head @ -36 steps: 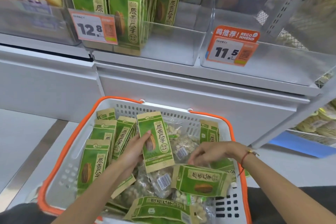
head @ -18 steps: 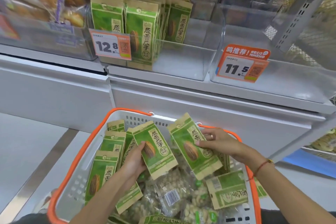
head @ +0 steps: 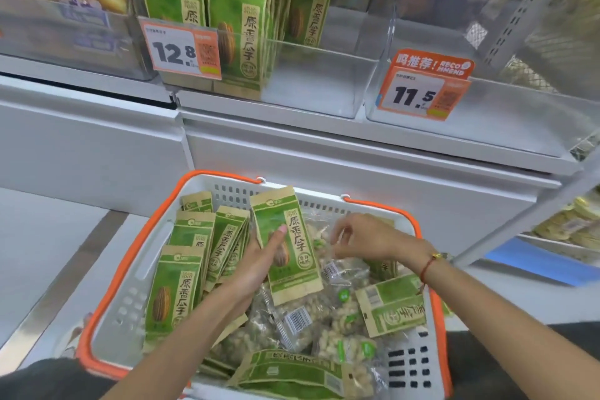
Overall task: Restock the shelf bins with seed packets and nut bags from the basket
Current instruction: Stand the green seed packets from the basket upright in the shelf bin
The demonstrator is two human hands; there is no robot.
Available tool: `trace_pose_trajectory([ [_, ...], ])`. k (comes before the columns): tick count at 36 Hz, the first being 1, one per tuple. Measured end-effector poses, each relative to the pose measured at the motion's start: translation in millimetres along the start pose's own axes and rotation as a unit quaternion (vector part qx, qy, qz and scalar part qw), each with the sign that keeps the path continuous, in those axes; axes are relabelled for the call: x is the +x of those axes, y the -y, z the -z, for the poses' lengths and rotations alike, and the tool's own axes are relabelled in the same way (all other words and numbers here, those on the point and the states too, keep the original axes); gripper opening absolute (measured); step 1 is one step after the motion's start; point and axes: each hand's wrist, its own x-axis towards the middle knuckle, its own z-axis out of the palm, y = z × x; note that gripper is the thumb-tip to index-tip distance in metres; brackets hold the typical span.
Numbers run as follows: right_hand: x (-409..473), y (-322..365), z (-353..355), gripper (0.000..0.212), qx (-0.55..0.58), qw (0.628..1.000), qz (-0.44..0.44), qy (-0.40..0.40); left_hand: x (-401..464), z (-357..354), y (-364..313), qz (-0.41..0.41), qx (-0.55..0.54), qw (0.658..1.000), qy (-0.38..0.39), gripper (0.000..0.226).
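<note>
Left hand (head: 259,261) pinches seed packet (head: 285,247), thumb on front. Right hand (head: 363,237) fingers curled, grip unclear. Packet light, stiffish; take mid-edge.

Bright even store light, soft shadows; wide-angle bending at edges, slight motion blur

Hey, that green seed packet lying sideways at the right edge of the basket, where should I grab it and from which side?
Pinch the seed packet by its upper long edge, coming down from above. It lies flat and crosswise on the nut bags, so that edge looks free, while its right end sits against the basket wall. The right hand hovers nearest.
</note>
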Motion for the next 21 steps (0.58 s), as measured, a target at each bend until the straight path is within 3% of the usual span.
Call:
trace_pose_trajectory([
  [2, -6, -22, 0, 0.025, -0.176, 0.98, -0.044, 0.078, 1, 0, 2, 0.011, -0.027, 1.0, -0.001, 0.053],
  [5, -19, -50, -17, 0.054, -0.305, 0.927, -0.099, 0.195, 10, -3, 6, 0.023, -0.03, 0.999, -0.007, 0.032],
  [7, -23, -66, -30, 0.066, -0.335, 0.916, -0.104, 0.192, 14, -5, 6, 0.031, -0.024, 0.999, -0.03, 0.032],
  [10, -23, -78, -37, 0.067, -0.355, 0.921, -0.071, 0.145, 17, -4, 5, 0.046, -0.028, 0.997, -0.048, 0.036],
  [17, -20, -83, -31, 0.05, -0.253, 0.962, 0.006, 0.099, 23, 15, 9, 0.073, -0.003, 0.996, -0.041, 0.042],
  [21, -11, -54, -17, 0.042, -0.021, 0.997, 0.054, -0.045, 24, 28, 4, 0.082, 0.001, 0.995, -0.049, 0.046],
])
